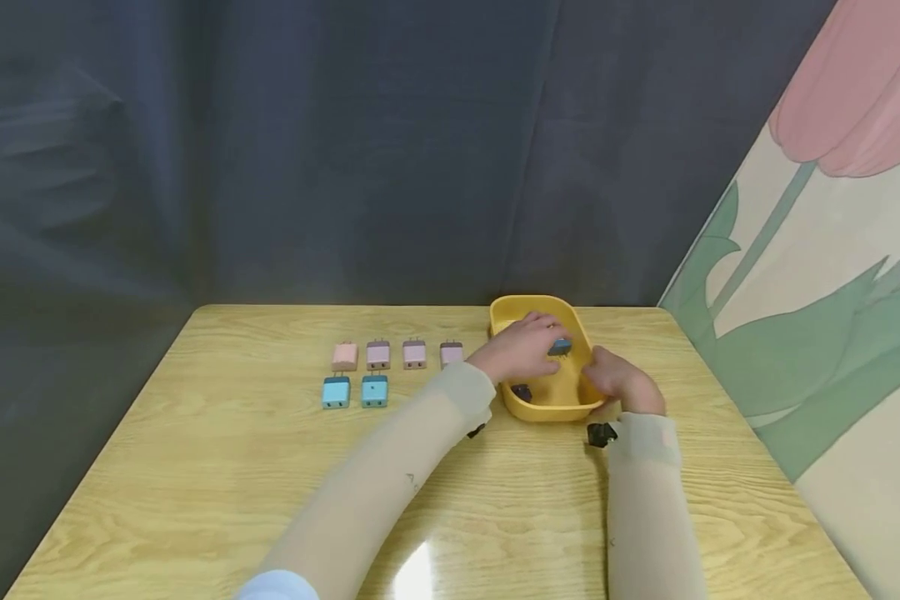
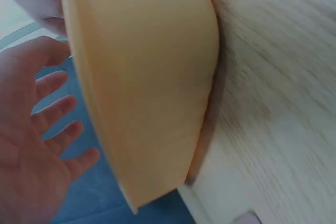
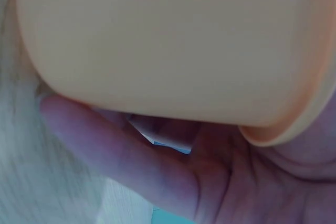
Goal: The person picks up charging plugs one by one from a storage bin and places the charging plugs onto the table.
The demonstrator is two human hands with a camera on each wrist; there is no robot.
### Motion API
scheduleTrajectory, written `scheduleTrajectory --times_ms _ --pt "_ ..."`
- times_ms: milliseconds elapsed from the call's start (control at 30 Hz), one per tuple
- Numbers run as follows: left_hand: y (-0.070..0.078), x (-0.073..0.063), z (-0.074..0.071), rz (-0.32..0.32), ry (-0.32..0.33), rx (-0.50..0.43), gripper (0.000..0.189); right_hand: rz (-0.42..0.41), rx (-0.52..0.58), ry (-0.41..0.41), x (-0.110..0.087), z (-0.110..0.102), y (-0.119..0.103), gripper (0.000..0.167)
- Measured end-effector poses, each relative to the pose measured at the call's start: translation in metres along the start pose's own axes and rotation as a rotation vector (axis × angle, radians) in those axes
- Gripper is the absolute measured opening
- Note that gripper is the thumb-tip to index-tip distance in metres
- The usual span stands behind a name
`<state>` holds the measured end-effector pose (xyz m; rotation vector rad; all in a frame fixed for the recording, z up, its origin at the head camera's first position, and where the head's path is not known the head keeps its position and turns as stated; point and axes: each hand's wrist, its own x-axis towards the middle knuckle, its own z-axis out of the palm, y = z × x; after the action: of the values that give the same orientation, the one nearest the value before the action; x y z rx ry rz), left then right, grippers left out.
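A yellow plastic bin (image 1: 551, 414) stands at the back right of the table. My left hand (image 1: 523, 346) reaches over its left rim, and the left wrist view shows loosely spread fingers (image 2: 58, 111) with nothing between them. A blue plug charger (image 1: 560, 347) lies in the bin by those fingertips, its prongs toward me. Near the bin's front left corner is a small dark item (image 1: 522, 392). My right hand (image 1: 624, 379) grips the bin's right side at the rim, and its thumb (image 3: 121, 150) lies along the outer wall in the right wrist view.
Left of the bin, a pink charger (image 1: 345, 357) and three lilac chargers (image 1: 378, 355) form a row, the rightmost partly behind my left arm. Two light-blue chargers (image 1: 336, 392) sit in front. A dark curtain (image 1: 360, 167) hangs behind the wooden table (image 1: 195, 467).
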<state>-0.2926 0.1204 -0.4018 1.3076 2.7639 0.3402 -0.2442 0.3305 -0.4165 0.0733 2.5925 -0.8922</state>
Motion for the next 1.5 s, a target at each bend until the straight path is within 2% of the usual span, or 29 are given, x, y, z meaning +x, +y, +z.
scheduleTrajectory --times_ms 233,367,500,800,933,1100,1367,1500 --pt "0.001 0.022 0.014 -0.039 -0.104 0.066 0.051 -0.033 -0.027 0.013 0.000 0.002 -0.006 0.033" --pt "0.003 0.027 0.021 -0.051 -0.179 0.138 0.052 -0.025 -0.018 0.004 0.000 0.002 -0.008 0.037" --pt "0.005 0.028 0.026 -0.101 -0.234 0.168 0.054 -0.026 0.003 -0.010 0.001 0.003 -0.010 0.042" --pt "0.011 0.019 0.023 -0.150 -0.252 0.164 0.055 -0.041 -0.063 0.017 0.000 0.002 -0.009 0.034" --pt "0.019 0.012 0.019 -0.180 -0.281 0.162 0.055 -0.024 -0.078 0.027 -0.001 0.001 -0.008 0.035" --pt "0.030 0.002 0.013 -0.193 -0.294 0.207 0.052 -0.006 -0.070 0.025 -0.002 -0.001 -0.006 0.037" --pt "0.025 0.003 0.019 -0.162 -0.254 0.155 0.050 -0.008 -0.070 0.025 -0.003 -0.001 -0.001 0.034" --pt "0.027 0.002 0.019 -0.181 -0.226 0.131 0.045 -0.003 -0.059 0.020 -0.003 -0.001 0.000 0.036"
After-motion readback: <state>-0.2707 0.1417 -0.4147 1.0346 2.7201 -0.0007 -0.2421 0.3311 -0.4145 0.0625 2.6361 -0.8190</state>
